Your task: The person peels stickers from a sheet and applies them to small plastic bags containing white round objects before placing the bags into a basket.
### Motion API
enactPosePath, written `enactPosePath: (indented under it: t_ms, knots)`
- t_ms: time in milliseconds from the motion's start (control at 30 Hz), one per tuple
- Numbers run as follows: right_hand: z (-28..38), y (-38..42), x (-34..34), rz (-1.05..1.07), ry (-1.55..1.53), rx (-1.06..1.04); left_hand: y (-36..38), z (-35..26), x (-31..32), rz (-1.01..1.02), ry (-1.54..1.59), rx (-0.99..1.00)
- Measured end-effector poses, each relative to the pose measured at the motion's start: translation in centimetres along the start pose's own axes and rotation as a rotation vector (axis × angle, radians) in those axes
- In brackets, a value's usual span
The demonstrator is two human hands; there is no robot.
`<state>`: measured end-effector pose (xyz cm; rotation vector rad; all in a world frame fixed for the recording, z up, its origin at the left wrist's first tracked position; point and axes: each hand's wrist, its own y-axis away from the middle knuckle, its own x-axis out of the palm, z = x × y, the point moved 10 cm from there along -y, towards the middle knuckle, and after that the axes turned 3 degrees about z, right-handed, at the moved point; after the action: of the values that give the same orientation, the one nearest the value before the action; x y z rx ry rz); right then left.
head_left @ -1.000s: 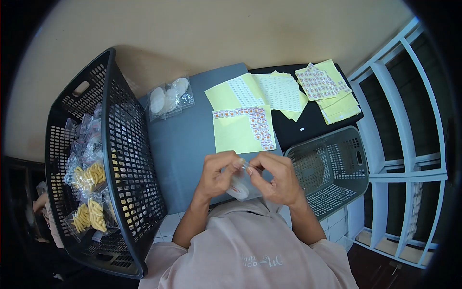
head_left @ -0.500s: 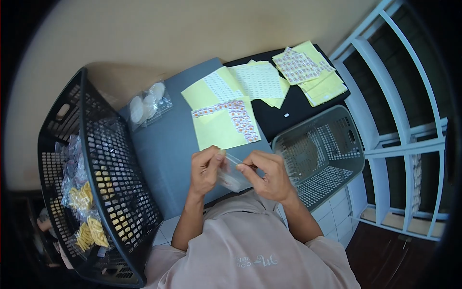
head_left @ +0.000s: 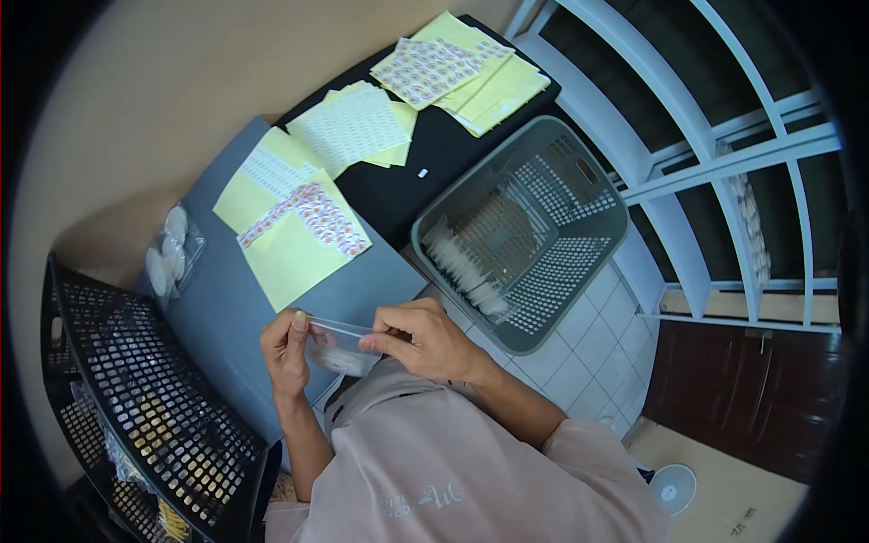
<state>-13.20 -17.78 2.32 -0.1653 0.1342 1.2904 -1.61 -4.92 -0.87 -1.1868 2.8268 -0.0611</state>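
Observation:
Low in front of my body, a small clear plastic zip bag [head_left: 342, 355] is stretched between my two hands. My left hand [head_left: 286, 353] pinches its top left corner, thumb uppermost. At the other end of the top edge, my right hand [head_left: 424, 340] grips the bag between thumb and bent fingers. Something pale with a reddish mark shows through the plastic, too blurred to name. Just beyond my left hand lies a yellow backing sheet [head_left: 294, 279] partly covered with round orange-and-white stickers [head_left: 328, 219].
More sticker sheets [head_left: 348, 127] and a stack of yellow sheets [head_left: 493, 95] lie farther back. A grey-green basket [head_left: 566, 299] at right holds a row of clear packets. Black baskets [head_left: 163, 389] stand at left, near a clear bag of white discs [head_left: 172, 253]. White shelving [head_left: 724, 172] rises at right.
My view has turned right, so the table and sheets appear farther left and more of the basket shows. Both hands still hold the bag, whose top edge now looks stretched wider.

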Motion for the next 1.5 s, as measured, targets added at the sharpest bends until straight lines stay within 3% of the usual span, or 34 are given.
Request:
enactPosePath:
  t_ms: [100,233,267,300,367,400,467,533,567,633,667,733,767,833,867,900,1000,1033,1067,1100,1167,1233,1300,1433,1500]
  knots:
    - [-2.6,1.9,-3.8,-0.126,0.145,0.098,-0.4,0.6,2.7,0.040,0.094,-0.020]
    - [-4.2,4.4,-7.8,-0.246,-0.228,0.160,-1.5,-0.3,7.5,0.078,0.111,0.055]
    - [-4.8,5.1,-7.6,-0.046,-0.150,0.236,-1.8,-1.0,9.8,0.141,0.131,0.116]
    - [-5.9,5.9,-8.7,-0.056,-0.159,0.242,-2.1,-0.9,11.8,0.152,0.128,0.109]
    - [-8.5,8.0,-11.5,-0.177,-0.032,0.190,-2.0,-1.9,17.6,0.368,0.219,0.178]
    - [-8.0,9.1,-14.1,-0.309,0.080,0.070,-2.1,-2.1,20.0,0.426,0.080,0.239]
    - [-8.9,11.6,-18.8,-0.446,0.309,0.067,-1.8,-2.0,24.1,0.490,-0.066,0.288]
    - [-13.8,14.7,-21.5,-0.547,-0.189,0.340,-1.4,-0.9,28.4,0.564,-0.155,0.214]
    - [-14.9,15.7,-22.6,-0.549,-0.199,0.347,-1.0,-0.4,30.1,0.569,-0.159,0.205]
    - [-19.1,18.4,-24.2,-0.683,-0.617,0.457,-0.1,4.2,33.6,0.625,0.104,-0.163]
    - [-19.8,19.2,-25.2,-0.688,-0.625,0.464,0.2,5.5,35.0,0.630,0.100,-0.173]
    - [-22.1,20.4,-24.9,-0.754,-1.274,0.451,0.5,7.6,37.8,0.675,0.013,-0.082]
    - [-22.8,20.9,-25.5,-0.761,-1.282,0.456,0.7,8.9,38.9,0.682,0.011,-0.091]
    - [-26.2,23.4,-26.2,-0.820,-1.127,0.664,1.9,11.0,41.7,0.822,-0.050,-0.053]
    - [-29.2,24.7,-26.9,-0.766,-0.877,0.718,2.6,12.5,42.7,0.892,-0.065,-0.090]
    - [-30.1,25.0,-26.9,-0.766,-0.887,0.731,2.8,13.5,43.2,0.895,-0.067,-0.106]
    - [-34.1,26.2,-28.2,-0.706,-0.463,0.929,2.7,17.7,43.9,0.845,0.064,-0.238]
    - [-36.8,26.8,-28.3,-0.706,-0.469,0.936,2.8,21.6,43.2,0.818,-0.084,-0.343]
    - [-39.8,27.2,-28.8,-0.614,-0.254,0.972,3.0,25.0,42.6,0.786,-0.232,-0.445]
    - [-42.2,27.6,-28.8,-0.510,-0.043,1.005,3.3,26.6,42.9,0.789,-0.230,-0.461]
    - [-44.4,27.4,-29.6,-0.498,0.102,1.026,5.0,30.3,43.2,1.036,-0.764,-0.464]
    - [-43.6,25.7,-30.0,-0.298,0.446,1.136,6.1,31.7,43.7,1.020,-0.930,-0.506]
    - [-44.3,25.5,-30.2,-0.279,0.349,1.244,7.7,34.5,45.0,1.183,-1.130,-0.481]
    - [-47.5,26.1,-30.1,-0.199,0.295,1.398,11.9,37.2,47.7,1.413,-0.917,-0.676]
    - [-48.0,26.4,-30.5,-0.207,0.316,1.430,12.6,37.8,47.5,1.536,-1.143,-0.674]
